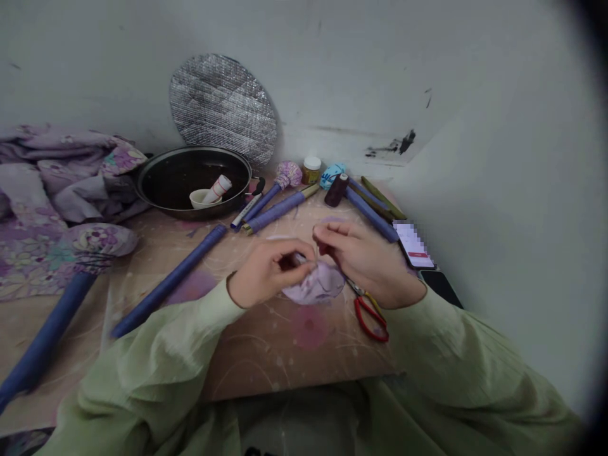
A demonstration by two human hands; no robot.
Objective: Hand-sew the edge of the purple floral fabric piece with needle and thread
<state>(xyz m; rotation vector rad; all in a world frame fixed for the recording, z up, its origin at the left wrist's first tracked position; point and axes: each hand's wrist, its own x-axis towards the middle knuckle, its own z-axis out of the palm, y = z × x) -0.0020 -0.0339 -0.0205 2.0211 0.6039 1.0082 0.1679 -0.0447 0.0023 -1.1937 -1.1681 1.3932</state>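
A small bunched piece of lilac cloth (319, 285) is near the middle of the table. My left hand (270, 266) has thumb and fingers closed at its upper edge, pinching it. Just above and to the right, my right hand (368, 256) is raised with thumb and forefinger pressed together. Whatever its fingertips hold is too fine to name. Beside my right wrist lies a pair of scissors (371, 316) with red handles, the blades partly hidden by the hand. A dark spool of thread (336, 190) stands beyond both hands.
Blue wrapped sticks (171, 278) lie about, one with a cloth-covered head (99, 240). Behind stand a black pan (147, 183) holding a small bowl (199, 199), a silver quilted disc (223, 101) and a jar (311, 170). A phone (413, 244) lies right, by the wall.
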